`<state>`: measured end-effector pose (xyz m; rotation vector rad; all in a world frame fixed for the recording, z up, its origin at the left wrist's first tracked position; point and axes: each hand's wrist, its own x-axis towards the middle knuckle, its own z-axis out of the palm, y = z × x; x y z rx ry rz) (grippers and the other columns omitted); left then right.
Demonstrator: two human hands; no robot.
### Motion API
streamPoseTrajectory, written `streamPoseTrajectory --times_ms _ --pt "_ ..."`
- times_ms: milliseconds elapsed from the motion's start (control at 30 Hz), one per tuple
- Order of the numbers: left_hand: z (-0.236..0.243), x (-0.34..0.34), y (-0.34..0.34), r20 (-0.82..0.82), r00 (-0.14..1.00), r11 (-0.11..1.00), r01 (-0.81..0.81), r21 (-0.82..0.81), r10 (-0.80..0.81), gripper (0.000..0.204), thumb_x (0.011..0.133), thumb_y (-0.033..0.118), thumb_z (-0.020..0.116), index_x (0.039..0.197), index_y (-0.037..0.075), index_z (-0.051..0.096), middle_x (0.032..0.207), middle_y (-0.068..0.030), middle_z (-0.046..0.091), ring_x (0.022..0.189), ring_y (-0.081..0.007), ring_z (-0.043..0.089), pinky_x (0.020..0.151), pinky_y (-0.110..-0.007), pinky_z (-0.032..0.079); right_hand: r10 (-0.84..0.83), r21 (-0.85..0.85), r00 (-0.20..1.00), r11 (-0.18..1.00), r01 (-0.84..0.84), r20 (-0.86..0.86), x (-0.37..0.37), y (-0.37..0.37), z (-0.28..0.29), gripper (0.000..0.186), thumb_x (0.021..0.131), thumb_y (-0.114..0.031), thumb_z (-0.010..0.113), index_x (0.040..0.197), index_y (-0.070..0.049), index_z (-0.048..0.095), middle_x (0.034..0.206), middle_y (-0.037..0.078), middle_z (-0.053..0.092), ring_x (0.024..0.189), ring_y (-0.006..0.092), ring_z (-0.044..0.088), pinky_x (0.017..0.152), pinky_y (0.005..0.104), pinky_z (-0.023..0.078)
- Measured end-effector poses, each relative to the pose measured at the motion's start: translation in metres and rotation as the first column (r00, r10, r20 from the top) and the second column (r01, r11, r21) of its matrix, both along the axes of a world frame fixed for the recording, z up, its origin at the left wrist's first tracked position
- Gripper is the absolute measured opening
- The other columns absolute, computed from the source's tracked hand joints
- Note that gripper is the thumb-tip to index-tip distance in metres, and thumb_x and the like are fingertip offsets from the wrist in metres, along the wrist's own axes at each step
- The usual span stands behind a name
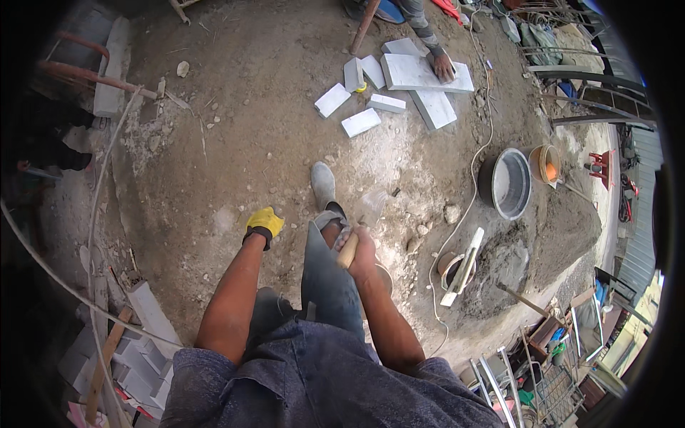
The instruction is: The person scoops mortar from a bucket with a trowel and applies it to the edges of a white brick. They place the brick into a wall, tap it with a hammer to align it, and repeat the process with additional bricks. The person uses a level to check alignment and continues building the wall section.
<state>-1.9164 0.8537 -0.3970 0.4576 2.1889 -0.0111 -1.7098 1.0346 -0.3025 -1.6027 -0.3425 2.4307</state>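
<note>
My left hand (265,222) wears a yellow glove with a dark cuff. It hangs over the bare ground with its fingers curled in, and nothing shows sticking out of it. My bare right hand (363,250), above my bent leg, is wrapped round the pale wooden handle (347,252) of a hand tool. The tool's working end cannot be made out. Just beyond that hand, a clear, blurred shape (372,202) with a dark tip shows over the dusty ground. A grey boot (323,184) stands between my hands.
Ahead, a co-worker's hand (444,68) rests on white blocks (410,72); smaller cut blocks (361,123) lie nearby. To the right are a black tub (487,182), an orange bucket (536,165), a bucket with a pale board (464,267), and a cable (467,207). More blocks (153,314) sit lower left.
</note>
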Motion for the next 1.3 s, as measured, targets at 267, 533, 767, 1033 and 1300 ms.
streamPoseTrajectory --times_ms 267,533,767,1033,1300 --pt "-0.26 -0.116 0.338 -0.114 0.908 0.912 0.409 0.029 -0.403 0.071 0.078 0.053 0.078 0.132 0.01 0.064 0.149 -0.0127 0.049 0.135 -0.0345 0.049 0.108 -0.044 0.045 -0.194 0.102 0.92 0.98 0.169 0.342 -0.081 0.02 -0.147 0.013 0.098 -0.014 0.058 0.105 -0.006 0.05 0.076 0.008 0.058 0.065 0.0175 0.058 0.061 0.0316 0.051" --pt "-0.427 -0.121 0.479 -0.32 0.789 0.829 0.559 0.022 -0.524 0.126 0.071 0.06 0.082 0.163 0.018 0.008 0.16 -0.0233 0.024 0.145 -0.044 0.029 0.115 -0.059 0.029 -0.182 -0.08 0.909 0.971 0.227 0.374 -0.122 0.076 -0.17 0.018 0.094 -0.02 0.058 0.103 -0.005 0.051 0.078 0.01 0.056 0.07 0.0228 0.057 0.067 0.0374 0.05" --pt "-0.203 -0.112 0.276 0.96 0.06 0.437 -0.897 -0.068 0.272 0.076 0.097 0.052 0.062 0.152 0.004 0.039 0.146 -0.0125 0.054 0.129 -0.0287 0.056 0.107 -0.041 0.046 -0.303 -0.018 0.909 0.947 0.322 0.286 -0.079 0.006 -0.173 0.018 0.104 -0.025 0.052 0.102 -0.007 0.05 0.081 0.009 0.057 0.07 0.0218 0.057 0.064 0.037 0.05" --pt "0.181 -0.066 -0.024 0.952 -0.301 -0.175 -0.936 -0.305 -0.048 0.086 0.092 0.073 0.049 0.155 0.015 0.039 0.147 -0.0144 0.052 0.127 -0.0334 0.056 0.102 -0.054 0.047 0.564 0.697 0.457 -0.338 -0.632 0.688 -0.069 -0.049 0.1 0.023 0.093 -0.018 0.065 0.106 -0.004 0.052 0.092 0.017 0.062 0.077 0.0369 0.067 0.065 0.0447 0.054" --pt "0.304 0.042 -0.195 0.964 -0.03 -0.492 -0.855 -0.162 -0.265 0.089 0.091 0.076 0.047 0.153 0.013 0.041 0.146 -0.0168 0.052 0.128 -0.0346 0.055 0.103 -0.052 0.046 0.27 0.302 0.202 -0.941 -0.151 0.942 -0.172 -0.126 0.133 0.026 0.094 -0.024 0.06 0.111 -0.007 0.053 0.092 0.015 0.066 0.067 0.0337 0.068 0.06 0.0454 0.056"
